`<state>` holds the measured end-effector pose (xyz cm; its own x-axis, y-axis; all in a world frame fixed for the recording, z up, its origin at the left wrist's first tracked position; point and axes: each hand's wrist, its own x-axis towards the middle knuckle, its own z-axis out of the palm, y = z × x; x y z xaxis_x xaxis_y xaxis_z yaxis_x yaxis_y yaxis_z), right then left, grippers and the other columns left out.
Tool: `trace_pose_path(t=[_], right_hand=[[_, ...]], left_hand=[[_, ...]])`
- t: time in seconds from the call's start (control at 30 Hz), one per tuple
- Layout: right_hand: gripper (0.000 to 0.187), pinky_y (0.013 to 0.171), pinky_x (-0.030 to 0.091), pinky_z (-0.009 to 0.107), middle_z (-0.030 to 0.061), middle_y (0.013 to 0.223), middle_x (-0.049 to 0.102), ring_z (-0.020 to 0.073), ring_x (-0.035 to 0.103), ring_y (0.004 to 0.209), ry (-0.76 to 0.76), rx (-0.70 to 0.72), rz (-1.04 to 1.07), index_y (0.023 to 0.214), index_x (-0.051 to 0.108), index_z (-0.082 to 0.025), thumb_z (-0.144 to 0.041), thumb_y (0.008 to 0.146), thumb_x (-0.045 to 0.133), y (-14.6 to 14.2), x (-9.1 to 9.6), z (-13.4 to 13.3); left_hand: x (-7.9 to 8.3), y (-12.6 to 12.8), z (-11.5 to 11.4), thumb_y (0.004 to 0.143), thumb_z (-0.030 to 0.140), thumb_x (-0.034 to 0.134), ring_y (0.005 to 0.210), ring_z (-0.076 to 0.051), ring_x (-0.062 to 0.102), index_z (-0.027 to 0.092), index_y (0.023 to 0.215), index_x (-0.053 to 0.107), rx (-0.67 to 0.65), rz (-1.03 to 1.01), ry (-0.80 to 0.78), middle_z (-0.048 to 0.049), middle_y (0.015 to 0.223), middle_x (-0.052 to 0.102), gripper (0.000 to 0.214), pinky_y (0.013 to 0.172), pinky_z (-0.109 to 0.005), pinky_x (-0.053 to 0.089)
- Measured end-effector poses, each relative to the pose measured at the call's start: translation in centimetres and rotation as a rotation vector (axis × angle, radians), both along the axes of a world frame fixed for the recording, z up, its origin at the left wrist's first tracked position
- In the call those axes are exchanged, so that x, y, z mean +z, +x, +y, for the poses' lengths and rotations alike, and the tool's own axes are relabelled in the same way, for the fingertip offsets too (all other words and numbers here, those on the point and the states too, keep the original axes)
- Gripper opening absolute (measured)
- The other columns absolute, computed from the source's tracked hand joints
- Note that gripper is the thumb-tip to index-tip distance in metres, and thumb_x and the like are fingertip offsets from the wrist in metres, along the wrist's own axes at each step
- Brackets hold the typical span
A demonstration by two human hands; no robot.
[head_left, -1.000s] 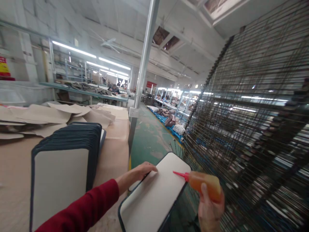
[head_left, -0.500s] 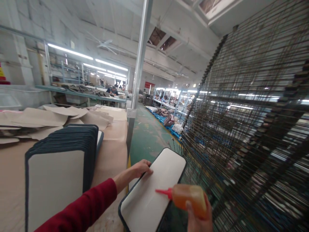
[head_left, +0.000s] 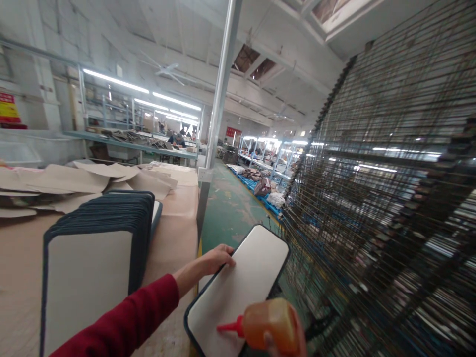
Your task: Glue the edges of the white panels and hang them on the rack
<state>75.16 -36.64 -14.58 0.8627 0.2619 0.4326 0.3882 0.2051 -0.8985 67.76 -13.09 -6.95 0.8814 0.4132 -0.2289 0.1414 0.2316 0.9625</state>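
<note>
My left hand (head_left: 214, 259), in a red sleeve, grips the left edge of a white panel with a dark blue rim (head_left: 238, 292), held tilted over the table's right edge. At the bottom of the view my right hand (head_left: 284, 344) is closed on an orange squeeze bottle (head_left: 269, 325). Its red nozzle (head_left: 228, 327) points left and rests near the panel's lower part. Only the fingertips of that hand show.
A stack of similar dark-rimmed panels (head_left: 98, 248) lies on the paper-covered table (head_left: 174, 233). Brown paper sheets (head_left: 85, 178) pile up behind. A tall wire drying rack (head_left: 386, 198) fills the right side. A metal post (head_left: 217, 119) rises at the table's edge beside a green floor aisle (head_left: 230, 208).
The bottle has travelled from the panel's upper right down toward its lower end, nozzle still pointing left. My left hand keeps its hold on the panel's edge.
</note>
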Motion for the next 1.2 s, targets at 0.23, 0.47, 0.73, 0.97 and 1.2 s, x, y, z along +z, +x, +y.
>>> trace_pose_path(t=[0.23, 0.47, 0.73, 0.97, 1.2], right_hand=[[0.089, 0.096, 0.042, 0.046, 0.0107, 0.129, 0.049, 0.0269, 0.052, 0.11, 0.209, -0.28, 0.112, 0.13, 0.039, -0.021, -0.051, 0.055, 0.076, 8.0, 5.6, 0.7], [0.083, 0.07, 0.054, 0.035, 0.011, 0.104, 0.062, 0.0245, 0.062, 0.084, -0.006, -0.077, 0.185, 0.121, 0.047, -0.015, -0.057, 0.055, 0.073, 2.0, 0.0, -0.2], [0.091, 0.095, 0.042, 0.044, 0.0129, 0.126, 0.05, 0.0235, 0.054, 0.104, 0.245, -0.241, 0.126, 0.129, 0.039, -0.017, -0.051, 0.053, 0.076, 6.8, 6.8, 2.6], [0.082, 0.089, 0.047, 0.043, 0.0126, 0.118, 0.056, 0.0252, 0.057, 0.099, 0.12, 0.005, 0.189, 0.122, 0.047, -0.017, -0.042, 0.051, 0.08, 3.2, 3.9, 1.9], [0.075, 0.107, 0.03, 0.043, 0.0091, 0.131, 0.048, 0.0265, 0.042, 0.124, 0.415, -0.174, 0.474, 0.119, 0.051, -0.02, -0.057, 0.058, 0.071, 6.0, 7.4, -4.9]], left_hand=[[0.4, -0.7, -0.1, 0.04, 0.011, 0.058, 0.064, -0.018, 0.061, 0.013, 0.07, 0.068, -0.086, -0.036, -0.043, -0.0009, 0.062, 0.067, 0.031, 0.065, -0.029, 0.049], [-0.1, -1.1, 1.4, 0.039, 0.013, 0.059, 0.059, -0.018, 0.059, 0.013, 0.067, 0.067, 0.009, 0.004, -0.036, -0.0007, 0.058, 0.065, 0.029, 0.059, -0.029, 0.047], [0.6, -1.4, -0.5, 0.043, 0.013, 0.061, 0.065, -0.018, 0.061, 0.013, 0.071, 0.068, -0.111, -0.032, -0.035, -0.0011, 0.066, 0.068, 0.029, 0.066, -0.029, 0.048], [0.3, 0.4, 0.7, 0.046, 0.008, 0.057, 0.063, -0.019, 0.061, 0.012, 0.073, 0.064, 0.118, 0.062, 0.01, -0.0003, 0.06, 0.064, 0.029, 0.061, -0.029, 0.049], [-2.9, 1.6, 5.8, 0.08, 0.015, 0.058, 0.066, -0.012, 0.058, 0.011, 0.091, 0.058, 0.42, 0.235, 0.134, -0.0009, 0.076, 0.061, 0.012, 0.062, -0.026, 0.049]])
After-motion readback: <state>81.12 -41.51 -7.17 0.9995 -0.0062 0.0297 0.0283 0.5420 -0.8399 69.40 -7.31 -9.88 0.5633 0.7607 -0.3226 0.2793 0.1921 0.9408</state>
